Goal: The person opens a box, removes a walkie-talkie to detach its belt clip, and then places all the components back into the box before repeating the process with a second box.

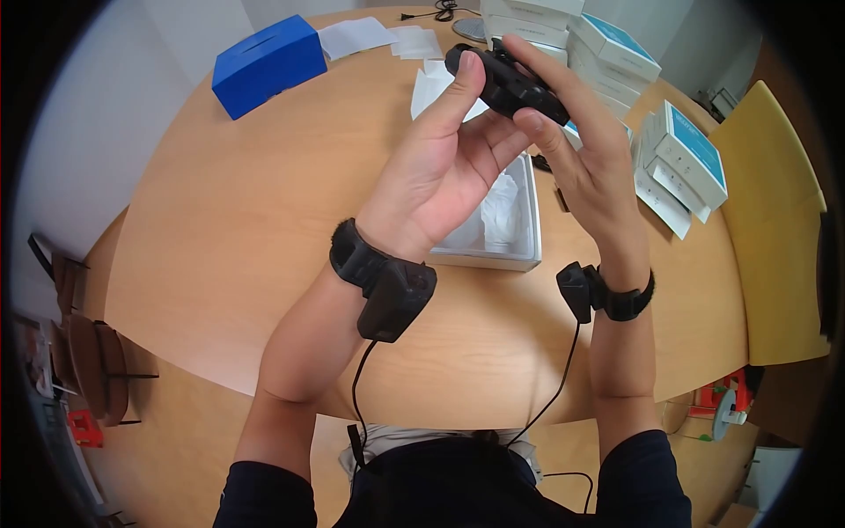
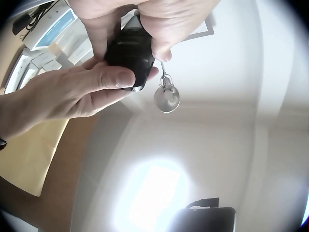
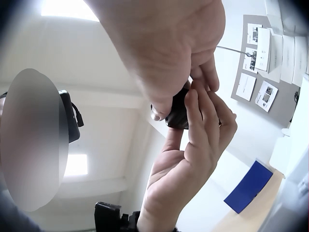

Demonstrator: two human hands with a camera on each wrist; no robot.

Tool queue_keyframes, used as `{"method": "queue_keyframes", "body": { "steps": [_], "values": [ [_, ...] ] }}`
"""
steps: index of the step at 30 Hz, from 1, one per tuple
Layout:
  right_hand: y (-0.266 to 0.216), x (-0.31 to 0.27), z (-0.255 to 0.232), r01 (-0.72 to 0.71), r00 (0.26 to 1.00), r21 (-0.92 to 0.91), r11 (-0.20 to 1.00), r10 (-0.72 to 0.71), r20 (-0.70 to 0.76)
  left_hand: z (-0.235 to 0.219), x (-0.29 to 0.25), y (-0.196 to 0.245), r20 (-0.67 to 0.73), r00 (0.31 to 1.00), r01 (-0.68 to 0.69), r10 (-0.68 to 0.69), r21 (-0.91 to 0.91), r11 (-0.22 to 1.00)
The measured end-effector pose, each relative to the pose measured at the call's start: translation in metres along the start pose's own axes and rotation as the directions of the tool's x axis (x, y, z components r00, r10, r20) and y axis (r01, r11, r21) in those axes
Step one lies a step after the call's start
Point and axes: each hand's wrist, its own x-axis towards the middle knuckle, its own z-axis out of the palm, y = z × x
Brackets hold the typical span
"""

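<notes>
Both hands hold up a black device (image 1: 515,86) above the far part of the table in the head view. The left hand (image 1: 440,167) grips its left end, thumb on the near side. At the other end the right hand (image 1: 590,141) pinches it between thumb and fingers. In the left wrist view the black device (image 2: 130,50) has a glossy face, with the right hand (image 2: 63,94) around its lower part. The right wrist view shows the device (image 3: 178,110) largely covered by fingers of the left hand (image 3: 186,174). Below the hands is an open white box (image 1: 493,261) with white wrapping (image 1: 500,211) inside.
A blue box (image 1: 268,66) and white papers (image 1: 356,37) lie on the table (image 1: 238,220) at the back left. Stacked white boxes (image 1: 616,53) stand at the back right, with more boxes (image 1: 687,154) nearer. A yellow chair back (image 1: 775,220) borders the right edge. Cables hang from both wrist cameras.
</notes>
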Motion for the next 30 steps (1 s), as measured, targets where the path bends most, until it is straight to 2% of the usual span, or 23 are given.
{"method": "queue_keyframes", "body": {
  "steps": [2, 6, 11, 14, 17, 24, 27, 30],
  "values": [
    [-0.001, 0.001, 0.000, 0.021, 1.000, -0.036, 0.999, -0.021, 0.003, -0.003, 0.001, -0.001, 0.028, 1.000, -0.001, 0.002, -0.029, 1.000],
    [-0.007, 0.001, -0.009, 0.020, 0.996, -0.074, 0.997, -0.013, 0.087, -0.002, 0.002, 0.001, -0.033, 0.999, -0.039, 0.039, 0.008, 0.999],
    [-0.013, 0.003, -0.011, 0.061, 0.994, -0.075, 0.995, -0.054, 0.092, -0.009, 0.005, 0.002, -0.013, 0.995, -0.092, 0.094, 0.094, 0.991],
    [-0.016, 0.003, -0.011, 0.065, 0.994, -0.077, 0.995, -0.058, 0.092, -0.009, 0.005, 0.003, -0.045, 0.991, -0.124, 0.129, 0.111, 0.986],
    [-0.015, 0.002, -0.011, 0.061, 0.994, -0.084, 0.995, -0.053, 0.090, -0.012, 0.005, 0.002, 0.022, 0.995, -0.100, 0.098, 0.102, 0.990],
    [-0.010, 0.001, -0.013, 0.022, 0.993, -0.020, 1.000, -0.019, 0.112, -0.010, 0.005, -0.003, 0.009, 0.992, -0.122, 0.123, 0.185, 0.975],
    [-0.003, 0.001, -0.007, 0.041, 0.999, 0.069, 0.997, -0.041, -0.003, -0.005, 0.003, -0.004, 0.055, 0.991, -0.134, 0.125, 0.221, 0.966],
    [0.003, 0.001, -0.012, 0.063, 0.998, 0.055, 0.996, -0.064, 0.019, -0.005, 0.004, -0.007, 0.116, 0.987, -0.141, 0.115, 0.249, 0.958]
  ]
}}
